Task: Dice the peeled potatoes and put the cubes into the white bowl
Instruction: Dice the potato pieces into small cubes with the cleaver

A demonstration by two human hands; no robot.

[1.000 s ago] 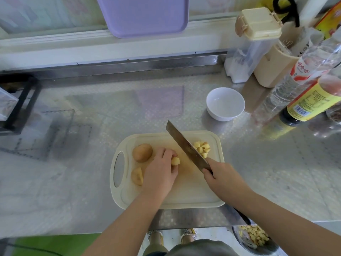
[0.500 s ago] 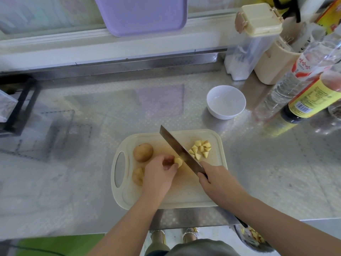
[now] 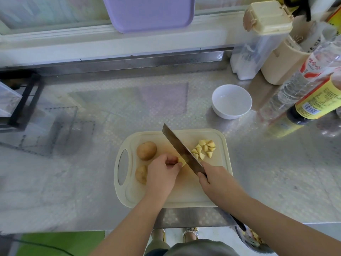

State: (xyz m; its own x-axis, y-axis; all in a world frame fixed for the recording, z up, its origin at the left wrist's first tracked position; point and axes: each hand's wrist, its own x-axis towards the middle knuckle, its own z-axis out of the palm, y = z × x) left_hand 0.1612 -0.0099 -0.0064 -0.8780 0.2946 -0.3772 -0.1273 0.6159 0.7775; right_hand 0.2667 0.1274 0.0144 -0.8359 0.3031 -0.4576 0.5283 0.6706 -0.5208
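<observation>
A cream cutting board [image 3: 186, 193] lies on the steel counter. My left hand [image 3: 162, 174] pinches a small potato piece [image 3: 181, 161] at the board's middle. My right hand [image 3: 214, 179] grips the handle of a cleaver [image 3: 181, 150], whose blade lies against that piece. A pile of several yellow potato cubes [image 3: 203, 149] sits right of the blade. A whole potato [image 3: 146, 150] and a partly hidden potato chunk [image 3: 141, 174] lie at the board's left. The white bowl [image 3: 231, 101] stands beyond the board to the right, with nothing visible inside.
Bottles [image 3: 313, 100], a beige holder [image 3: 282, 65] and a clear lidded container [image 3: 258, 43] crowd the back right. A purple tray [image 3: 149, 13] leans on the back ledge. A black rack [image 3: 20, 100] stands at the left. Below the counter edge, a basin [image 3: 252, 239] holds peelings.
The cleaver has come down and shifted left, from raised above the board to against the piece my left hand pinches. A few more cubes lie in the pile.
</observation>
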